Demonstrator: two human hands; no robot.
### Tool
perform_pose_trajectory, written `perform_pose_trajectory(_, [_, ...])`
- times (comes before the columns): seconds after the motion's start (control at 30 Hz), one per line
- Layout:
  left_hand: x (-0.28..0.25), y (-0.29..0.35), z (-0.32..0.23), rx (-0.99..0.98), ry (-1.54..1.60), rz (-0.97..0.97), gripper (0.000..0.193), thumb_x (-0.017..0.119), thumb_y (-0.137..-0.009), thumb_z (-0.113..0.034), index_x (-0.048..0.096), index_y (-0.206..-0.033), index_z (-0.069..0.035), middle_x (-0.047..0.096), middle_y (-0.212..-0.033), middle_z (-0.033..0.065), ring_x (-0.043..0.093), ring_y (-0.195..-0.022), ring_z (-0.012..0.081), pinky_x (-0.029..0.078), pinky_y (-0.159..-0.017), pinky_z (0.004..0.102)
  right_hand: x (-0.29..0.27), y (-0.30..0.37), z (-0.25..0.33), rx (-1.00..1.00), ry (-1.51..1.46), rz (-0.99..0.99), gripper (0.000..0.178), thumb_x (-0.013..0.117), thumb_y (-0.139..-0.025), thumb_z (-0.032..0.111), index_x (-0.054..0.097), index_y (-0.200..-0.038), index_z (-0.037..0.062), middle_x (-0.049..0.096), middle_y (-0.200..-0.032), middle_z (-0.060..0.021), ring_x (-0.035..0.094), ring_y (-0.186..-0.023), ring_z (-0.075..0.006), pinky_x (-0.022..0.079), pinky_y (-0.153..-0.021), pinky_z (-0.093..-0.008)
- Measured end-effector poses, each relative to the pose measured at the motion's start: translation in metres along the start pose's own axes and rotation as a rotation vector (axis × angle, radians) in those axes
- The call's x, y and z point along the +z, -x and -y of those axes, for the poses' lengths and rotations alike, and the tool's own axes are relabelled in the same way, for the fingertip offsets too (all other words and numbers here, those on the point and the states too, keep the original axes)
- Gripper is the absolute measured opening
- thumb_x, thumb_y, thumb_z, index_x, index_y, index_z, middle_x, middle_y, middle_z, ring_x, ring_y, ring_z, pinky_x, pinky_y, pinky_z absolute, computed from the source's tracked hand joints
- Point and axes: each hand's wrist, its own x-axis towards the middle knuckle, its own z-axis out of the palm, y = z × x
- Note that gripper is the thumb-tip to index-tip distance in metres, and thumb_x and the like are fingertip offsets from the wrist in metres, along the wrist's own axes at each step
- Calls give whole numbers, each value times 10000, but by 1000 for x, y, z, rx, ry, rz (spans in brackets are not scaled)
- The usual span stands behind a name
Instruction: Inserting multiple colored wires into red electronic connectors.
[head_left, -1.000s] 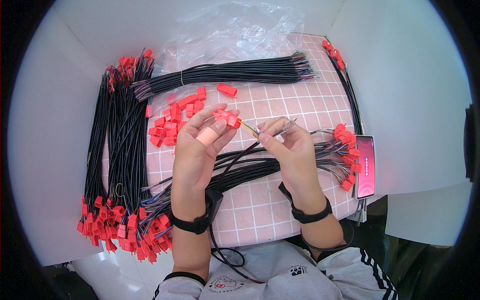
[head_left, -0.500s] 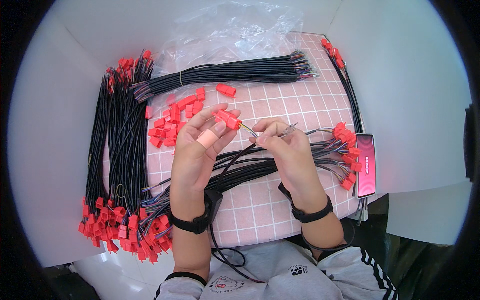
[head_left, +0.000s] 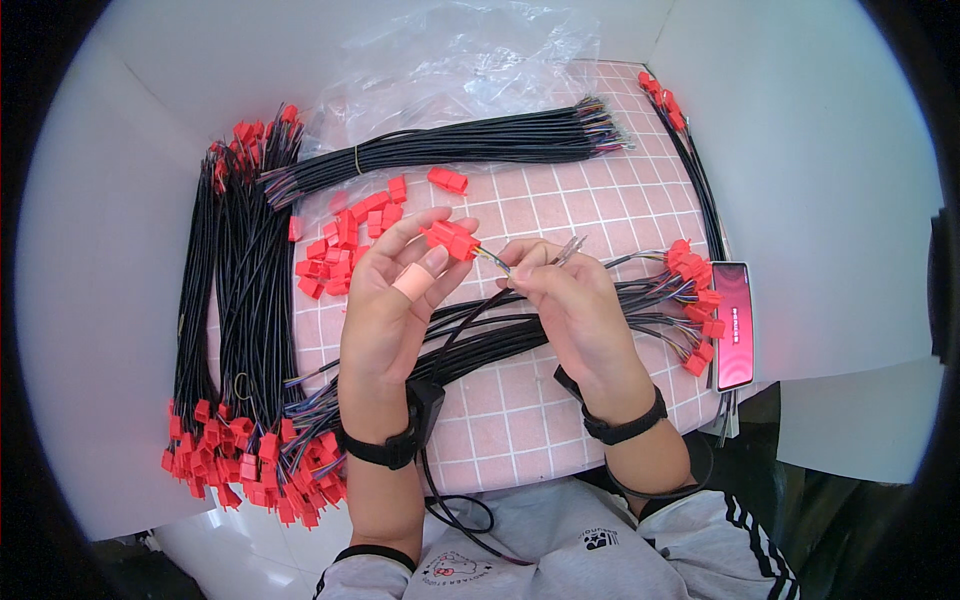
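In my left hand (head_left: 388, 300), a red plastic connector housing (head_left: 452, 240) is held between thumb and fingers, with a pale strip wrapped round the thumb. Thin coloured wires (head_left: 490, 259) run from the housing to my right hand (head_left: 575, 305). Thumb and forefinger there are pinched on these wires, where they leave the black cable (head_left: 480, 312). A slim, shiny pointed piece (head_left: 571, 249) sticks up from the right hand; its kind is unclear. Below both hands lies a bundle of black cables (head_left: 500, 345), red housings (head_left: 690, 262) on its right ends.
Loose red housings (head_left: 340, 250) lie beyond my left hand. A tied cable bundle (head_left: 450, 143) rests near clear plastic film (head_left: 460, 60). Many finished-looking cables (head_left: 255, 290) hang along the left. A phone (head_left: 735, 325) and more cables (head_left: 690, 160) lie at right, beside white panels (head_left: 830, 200).
The shiny piece at my right hand has tilted more upright. The red housing stays in my left hand, and both hands hold nearly the same place.
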Motion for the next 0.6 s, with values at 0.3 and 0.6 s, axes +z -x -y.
perform_pose_trajectory(0.3, [-1,-1,1,0,-8,-1,399,533,-800,-41,410,-1173,30,502,-1125,218,557,-982,196,485,-823,266,-1,0,0,7,-14,0,83,590,-735,50,579,-800,1,576,-828,-50,517,-774,-95,377,-750,-229])
perform_pose_trajectory(0.6, [3,0,4,96,-196,-8,341,529,-790,7,463,-1124,21,536,-1096,185,560,-954,194,461,-835,295,3,1,2,42,37,-55,70,609,-734,53,568,-773,12,561,-818,-45,507,-758,-98,380,-725,-230])
